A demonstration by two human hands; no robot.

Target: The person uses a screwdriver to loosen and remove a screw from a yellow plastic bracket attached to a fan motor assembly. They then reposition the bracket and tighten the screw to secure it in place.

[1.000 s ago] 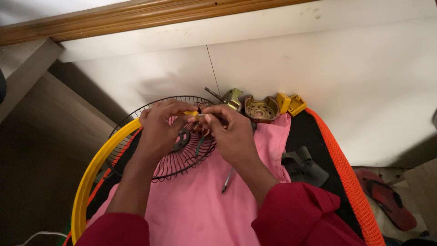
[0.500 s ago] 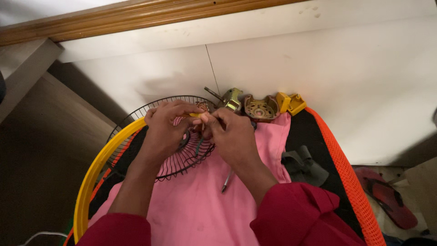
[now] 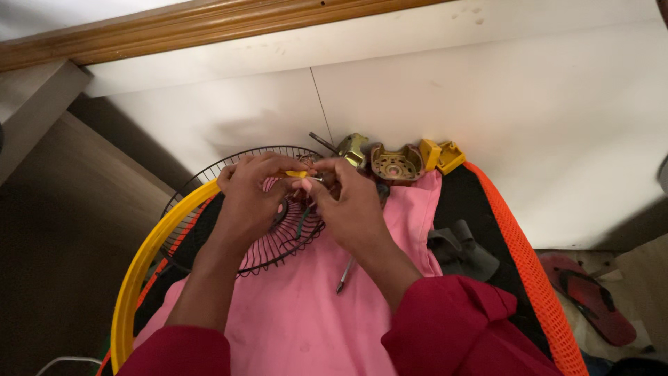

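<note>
Both hands meet over a black wire fan guard [image 3: 209, 181] lying on a pink cloth [image 3: 306, 313]. My left hand [image 3: 252, 198] pinches a small yellow piece [image 3: 296, 174] at its fingertips. My right hand [image 3: 348, 202] closes on the other end of the same small part, where thin wires show between the fingers. What exactly sits between the fingertips is mostly hidden. Both sleeves are dark red.
A screwdriver [image 3: 346, 276] lies on the cloth under my right wrist. Brass-coloured metal motor parts [image 3: 394, 162] and yellow pieces [image 3: 440, 154] rest by the white wall. A yellow hoop [image 3: 142, 264] and orange mesh edge [image 3: 518, 251] border the cloth. A red sandal [image 3: 588, 296] lies at right.
The hands have stayed together over the fan guard, with only small finger shifts around the yellow piece.
</note>
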